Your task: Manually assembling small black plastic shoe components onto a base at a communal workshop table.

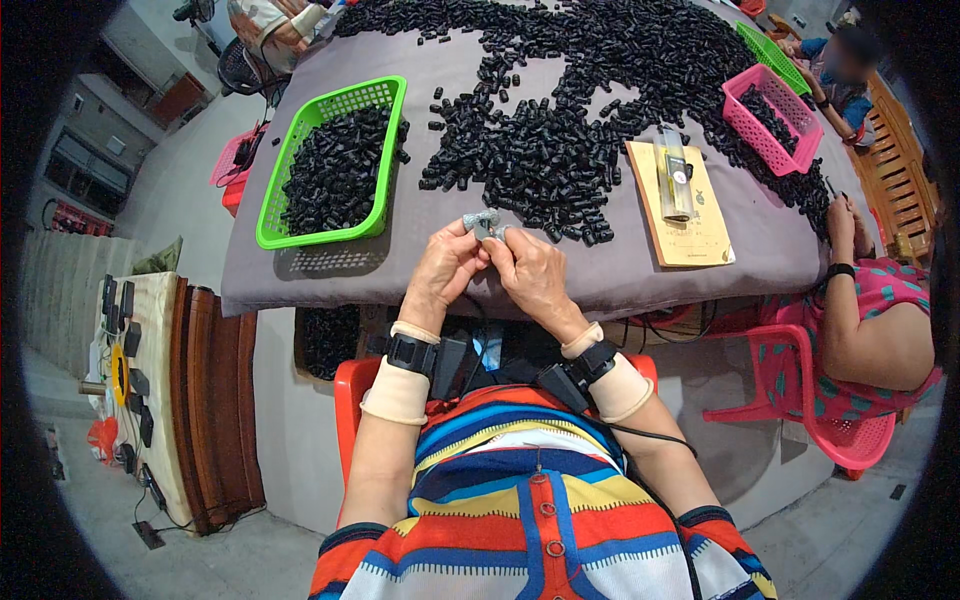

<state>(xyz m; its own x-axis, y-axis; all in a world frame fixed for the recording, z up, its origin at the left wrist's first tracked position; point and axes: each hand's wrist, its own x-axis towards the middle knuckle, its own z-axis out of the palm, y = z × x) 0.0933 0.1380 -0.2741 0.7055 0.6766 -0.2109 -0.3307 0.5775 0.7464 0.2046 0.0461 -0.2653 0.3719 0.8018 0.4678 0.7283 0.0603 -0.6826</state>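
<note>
A small grey piece [482,222], too small to name more exactly, sits between the fingertips of both my hands at the table's near edge. My left hand [444,268] pinches it from the left, fingers closed. On its other side my right hand [538,276] is closed too, thumb and forefinger pressed at the piece. Just beyond my fingers lies a loose heap of small black ribbed cylindrical parts [525,165]. To the left stands a green basket [268,205] filled with the same kind of black parts.
A tan booklet [690,245] with a clear flat case [676,180] on it lies at right. Beyond it stand a pink basket [805,150] and another green basket [765,50]. Other people sit at the right side; one person's hand [842,215] touches the parts. Cords hang below the table.
</note>
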